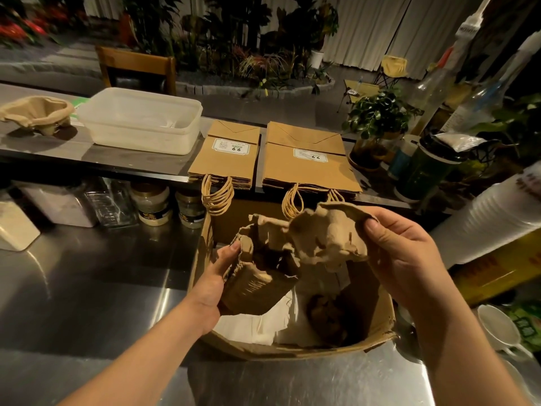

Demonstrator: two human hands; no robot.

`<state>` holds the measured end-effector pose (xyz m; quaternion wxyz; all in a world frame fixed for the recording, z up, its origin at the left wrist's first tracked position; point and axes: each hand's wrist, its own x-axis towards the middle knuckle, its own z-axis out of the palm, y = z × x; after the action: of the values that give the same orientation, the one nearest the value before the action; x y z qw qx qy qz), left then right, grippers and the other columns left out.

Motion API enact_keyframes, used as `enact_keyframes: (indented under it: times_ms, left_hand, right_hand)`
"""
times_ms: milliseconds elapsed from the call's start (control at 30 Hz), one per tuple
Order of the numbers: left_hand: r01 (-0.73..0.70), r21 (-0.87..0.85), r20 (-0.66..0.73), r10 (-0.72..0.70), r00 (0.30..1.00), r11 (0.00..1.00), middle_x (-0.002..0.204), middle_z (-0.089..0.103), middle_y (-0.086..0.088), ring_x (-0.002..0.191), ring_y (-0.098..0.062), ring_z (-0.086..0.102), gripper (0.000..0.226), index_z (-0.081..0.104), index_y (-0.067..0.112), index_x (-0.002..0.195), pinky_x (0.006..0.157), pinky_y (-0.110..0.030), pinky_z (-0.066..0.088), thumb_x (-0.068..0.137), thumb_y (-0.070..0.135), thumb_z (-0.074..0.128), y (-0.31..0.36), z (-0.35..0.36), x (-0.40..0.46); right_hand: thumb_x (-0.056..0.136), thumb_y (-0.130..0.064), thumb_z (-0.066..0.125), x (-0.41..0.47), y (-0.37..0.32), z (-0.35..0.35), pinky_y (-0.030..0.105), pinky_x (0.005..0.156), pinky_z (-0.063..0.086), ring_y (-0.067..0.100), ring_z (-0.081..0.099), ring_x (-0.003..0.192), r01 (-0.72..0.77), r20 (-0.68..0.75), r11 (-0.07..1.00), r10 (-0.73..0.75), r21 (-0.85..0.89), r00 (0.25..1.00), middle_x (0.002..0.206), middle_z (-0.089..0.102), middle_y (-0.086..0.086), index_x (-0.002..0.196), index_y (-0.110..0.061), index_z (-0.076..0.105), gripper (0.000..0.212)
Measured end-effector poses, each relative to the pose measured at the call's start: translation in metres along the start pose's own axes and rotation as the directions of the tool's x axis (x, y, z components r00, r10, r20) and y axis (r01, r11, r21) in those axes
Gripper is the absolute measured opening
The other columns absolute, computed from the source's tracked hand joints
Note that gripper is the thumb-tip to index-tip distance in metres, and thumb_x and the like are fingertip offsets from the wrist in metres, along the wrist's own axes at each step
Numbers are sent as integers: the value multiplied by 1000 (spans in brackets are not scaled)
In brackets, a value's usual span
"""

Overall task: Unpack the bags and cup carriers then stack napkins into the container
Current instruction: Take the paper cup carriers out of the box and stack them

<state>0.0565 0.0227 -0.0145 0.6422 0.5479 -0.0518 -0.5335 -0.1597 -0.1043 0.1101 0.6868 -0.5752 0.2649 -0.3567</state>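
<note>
Left hand (218, 284): fingers curled round a stack of pulp cup carriers (257, 276), held over the open cardboard box (292, 351).
Right hand (407, 259): thumb and fingers pinching the edge of a single cup carrier (328, 238), lifted just clear of the stack's top.
Cardboard box: stands on the steel counter (102, 273); holds white napkins (254, 325) and a further brown pulp piece, indistinct.
Raised shelf (58, 150), behind the box: two flat stacks of kraft paper bags (227, 159), side by side, handles hanging over the front edge; a translucent plastic container (140, 120) to their left; another cup carrier (38, 112) beyond it, at far left.
Under the shelf: jars (152, 206).
Right edge: stacked white cups (491, 221).
</note>
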Motion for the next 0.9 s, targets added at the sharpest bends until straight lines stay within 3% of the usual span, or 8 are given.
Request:
enact_keyframes:
  times_ms: [67,167,267,367,467,567,667,901]
  left_hand:
    - [-5,-34,11,6,1000,999,94,80,-5,102,-36,69,36,78,32,94,99,-60,51,69,55,66,0,-2,-2]
    - [10,-19,20,-9,1000,1000,106,79,-9,106,-37,70,50,74,28,109,99,-63,51,71,58,66,1,-2,-2]
    - [-2,2,17,2,1000,1000,107,78,-10,104,-35,71,56,71,27,116,99,-60,53,73,62,60,0,0,-1]
    - [-22,-8,50,22,998,1000,100,79,-7,102,-33,71,56,69,28,115,95,-54,55,71,62,58,1,3,-3]
    - [-16,-16,61,17,998,1000,85,80,-2,97,-31,70,54,66,29,111,83,-47,57,68,61,59,2,6,-5]
    - [25,-1,67,-24,997,1000,96,80,-7,97,-33,73,63,69,28,117,84,-50,58,66,65,60,2,7,-7]
    - [55,-9,53,-54,997,998,94,79,-13,91,-36,73,62,75,24,105,83,-50,57,62,66,61,3,8,-9]
    - [8,-28,114,-5,994,1000,82,80,-2,93,-29,70,48,69,31,104,77,-45,57,69,61,55,4,9,-6]
  right_hand:
    - [94,-11,62,0,-1,1,22,64,58,17,69,73,-30,19,1000,30,8,999,86,74,12,97,-11,80,19]
    - [85,-13,64,-1,-3,3,21,57,55,13,67,62,10,-11,993,-9,117,1000,74,71,6,90,-12,80,17]
    - [91,-13,56,-1,1,9,24,69,59,16,73,83,147,-101,976,-132,161,986,90,77,4,93,-20,82,27]
    - [93,-20,54,0,18,17,26,80,59,17,70,105,250,-100,956,-267,-156,959,108,75,-4,105,-34,79,31]
    - [101,-17,57,3,47,17,30,87,54,17,57,110,385,63,690,-443,-613,894,110,65,-15,122,-34,70,30]
    - [94,-14,62,4,69,19,27,86,50,14,52,109,561,271,458,-555,-690,786,110,62,-14,126,-27,68,35]
    - [97,-20,61,2,80,17,34,90,51,19,52,114,624,445,383,-459,-682,769,115,64,-9,131,-26,66,36]
    - [100,-50,49,8,73,11,40,108,39,9,46,129,506,537,402,-41,-763,843,121,60,-26,129,-42,66,34]
